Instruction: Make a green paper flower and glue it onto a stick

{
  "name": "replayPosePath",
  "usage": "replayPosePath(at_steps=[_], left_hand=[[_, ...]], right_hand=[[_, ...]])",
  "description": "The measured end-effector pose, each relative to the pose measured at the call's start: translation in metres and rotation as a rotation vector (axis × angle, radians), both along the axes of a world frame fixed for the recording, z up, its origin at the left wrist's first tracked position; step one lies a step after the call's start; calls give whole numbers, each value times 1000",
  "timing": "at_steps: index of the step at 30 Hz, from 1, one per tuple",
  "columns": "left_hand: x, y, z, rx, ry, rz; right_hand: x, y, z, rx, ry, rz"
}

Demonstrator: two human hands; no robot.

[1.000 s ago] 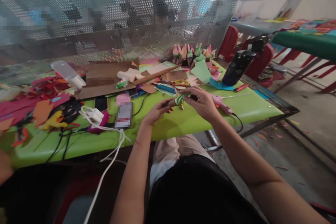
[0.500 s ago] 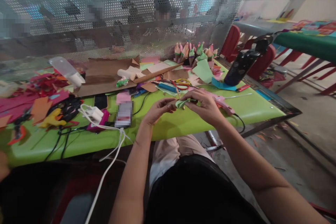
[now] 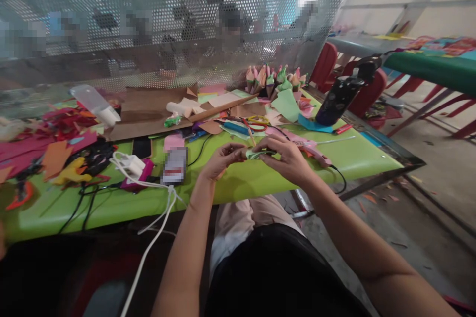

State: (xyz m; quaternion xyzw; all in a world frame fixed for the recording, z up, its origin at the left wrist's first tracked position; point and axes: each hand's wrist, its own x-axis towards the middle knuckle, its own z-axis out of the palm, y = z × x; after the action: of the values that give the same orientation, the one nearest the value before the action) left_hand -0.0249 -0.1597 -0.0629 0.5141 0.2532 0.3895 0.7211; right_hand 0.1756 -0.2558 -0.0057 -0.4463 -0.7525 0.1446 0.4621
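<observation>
Between my two hands, just above the front part of the table, is a small curled piece of light green paper (image 3: 254,154). My left hand (image 3: 225,159) pinches its left end with thumb and fingers. My right hand (image 3: 284,157) grips its right side, fingers bent over it. A thin tan stick (image 3: 251,134) shows just behind the paper; whether it touches the paper I cannot tell. Right of my right hand lies a pink glue gun (image 3: 314,151) with a black cord. A blue pen-like tool (image 3: 238,128) and scissors with red and yellow handles (image 3: 258,123) lie beyond my hands.
A dark bottle (image 3: 339,101) stands at the right. Folded paper flowers (image 3: 275,79) cluster at the back near a perforated metal screen (image 3: 156,25). Left are a phone (image 3: 174,164), a charger (image 3: 132,164) with white cable, a clear plastic cup (image 3: 92,101) and paper scraps (image 3: 55,156).
The light green paper has turned to lie flatter between my fingers. Both hands stay in nearly the same place, and the camera view has shifted slightly.
</observation>
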Motion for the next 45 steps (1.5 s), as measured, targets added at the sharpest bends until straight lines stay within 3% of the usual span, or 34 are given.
replayPosePath(at_steps=[14, 17, 21, 27, 32, 36, 39, 41, 45], left_hand=[[0, -1, 3, 61, 18, -28], [1, 1, 1, 57, 12, -14], [1, 4, -1, 68, 16, -7], [0, 1, 5, 78, 19, -17], [0, 0, 6, 86, 15, -19], [0, 1, 4, 75, 12, -30], [0, 2, 3, 70, 11, -35], [1, 1, 2, 70, 12, -32], [1, 1, 1, 77, 19, -34]], right_hand=[[5, -2, 6, 14, 17, -46], [20, -7, 3, 31, 25, -170], [63, -16, -12, 23, 14, -443], [120, -27, -47, -221, -253, -821], [135, -26, -68, -392, -344, -855], [142, -19, -73, -482, -370, -912], [145, -14, -70, -556, -284, -929], [143, -14, -65, -566, -111, -917], [133, -21, -50, -504, 372, -671]])
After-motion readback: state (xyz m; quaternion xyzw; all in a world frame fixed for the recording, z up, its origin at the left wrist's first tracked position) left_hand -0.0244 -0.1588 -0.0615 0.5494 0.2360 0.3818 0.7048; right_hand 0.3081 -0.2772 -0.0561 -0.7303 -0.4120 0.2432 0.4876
